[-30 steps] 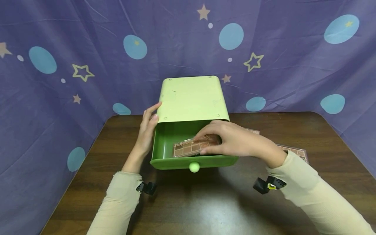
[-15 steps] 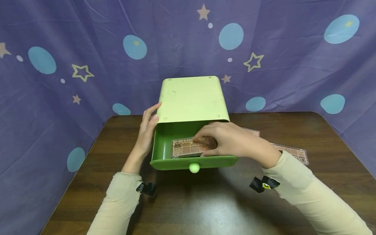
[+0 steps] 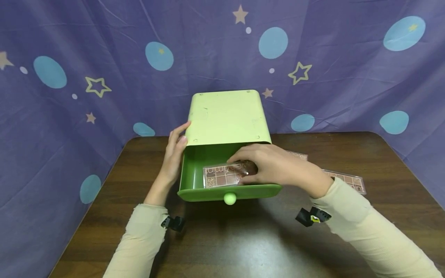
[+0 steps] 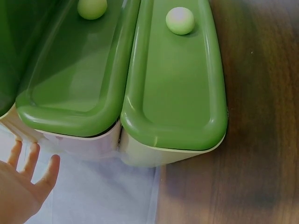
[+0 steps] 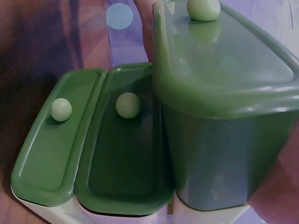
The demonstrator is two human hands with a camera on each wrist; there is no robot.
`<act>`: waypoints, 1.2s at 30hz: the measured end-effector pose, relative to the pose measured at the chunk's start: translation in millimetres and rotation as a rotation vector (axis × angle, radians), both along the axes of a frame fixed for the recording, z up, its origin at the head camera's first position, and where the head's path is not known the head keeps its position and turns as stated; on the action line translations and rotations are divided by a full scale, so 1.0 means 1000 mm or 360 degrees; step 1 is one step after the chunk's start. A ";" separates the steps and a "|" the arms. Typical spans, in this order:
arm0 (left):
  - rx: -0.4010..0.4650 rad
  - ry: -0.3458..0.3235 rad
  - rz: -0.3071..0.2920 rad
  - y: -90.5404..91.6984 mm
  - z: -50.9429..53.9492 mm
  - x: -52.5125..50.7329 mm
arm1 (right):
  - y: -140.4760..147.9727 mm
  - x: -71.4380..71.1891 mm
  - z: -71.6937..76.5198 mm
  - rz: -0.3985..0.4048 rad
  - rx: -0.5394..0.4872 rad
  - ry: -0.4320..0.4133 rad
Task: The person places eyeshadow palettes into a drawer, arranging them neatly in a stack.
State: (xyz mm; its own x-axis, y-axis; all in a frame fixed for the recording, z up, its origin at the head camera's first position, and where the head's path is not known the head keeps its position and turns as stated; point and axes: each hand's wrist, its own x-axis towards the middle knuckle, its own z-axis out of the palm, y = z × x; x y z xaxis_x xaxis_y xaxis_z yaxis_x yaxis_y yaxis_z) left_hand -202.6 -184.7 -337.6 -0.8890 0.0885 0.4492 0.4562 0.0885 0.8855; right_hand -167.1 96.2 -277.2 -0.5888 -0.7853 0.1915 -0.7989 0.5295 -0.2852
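A green cabinet point(image 3: 229, 117) stands at the back of the table with its top drawer point(image 3: 208, 194) pulled out. My left hand point(image 3: 172, 156) rests against the cabinet's left side, fingers extended; in the left wrist view the hand point(image 4: 21, 186) touches the pale side wall. Inside the drawer lies a clear-lidded palette point(image 3: 222, 175), its right end between the thumb and fingers of my right hand point(image 3: 274, 164). The right wrist view has the pulled-out drawer point(image 5: 215, 154) in front, hiding the palette and most of that hand.
Two more palettes lie on the table to the right, one point(image 3: 298, 155) beside the cabinet, partly hidden, another point(image 3: 347, 181) behind the right forearm. Two closed drawers point(image 4: 180, 84) sit below the top one. A patterned purple curtain point(image 3: 215, 46) hangs behind the table point(image 3: 222, 247).
The palette has shifted slightly and settled flatter in the drawer, with my right hand still at its right end. My right wrist moved a little left. My left hand stayed in place.
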 end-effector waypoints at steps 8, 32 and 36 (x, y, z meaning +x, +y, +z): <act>-0.0010 0.0021 -0.0001 0.000 -0.001 0.001 | 0.020 0.007 0.001 0.0066 -0.0249 -0.0027; 0.0015 -0.0020 -0.0026 -0.001 0.000 0.001 | 0.145 0.032 -0.027 -0.0277 -0.0730 0.0162; 0.0017 -0.0019 -0.0033 -0.001 0.001 0.001 | 0.166 0.038 -0.039 -0.0433 -0.0715 0.0138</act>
State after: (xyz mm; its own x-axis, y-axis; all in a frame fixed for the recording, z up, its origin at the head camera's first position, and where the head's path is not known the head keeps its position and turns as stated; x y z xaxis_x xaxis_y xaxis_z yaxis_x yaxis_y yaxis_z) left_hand -201.1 -185.3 -336.7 -0.8923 0.1025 0.4397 0.4473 0.0698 0.8916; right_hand -129.2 262.2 -316.5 -0.7266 -0.4360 0.5310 -0.6807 0.5616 -0.4704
